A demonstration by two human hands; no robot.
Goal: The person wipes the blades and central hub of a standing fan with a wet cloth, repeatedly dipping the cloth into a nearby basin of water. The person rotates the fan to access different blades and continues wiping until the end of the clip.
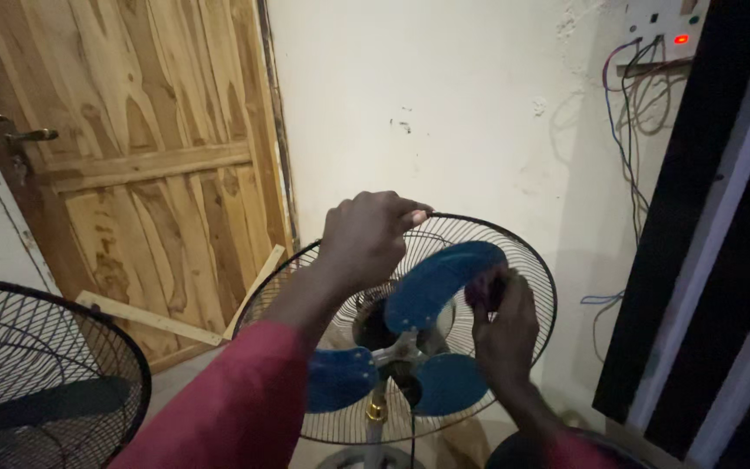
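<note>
Front guard's already off this fan: left hand (365,239) grips the rear grille (527,260) rim, right hand (503,326) pinches the upper blue blade (431,282). Blades remain mounted.

The floor (188,373) is pale and dim, and it carries the fan (397,347) on its round base (366,458). A wooden strip (145,317) lies on the floor beside the door (132,156).
</note>
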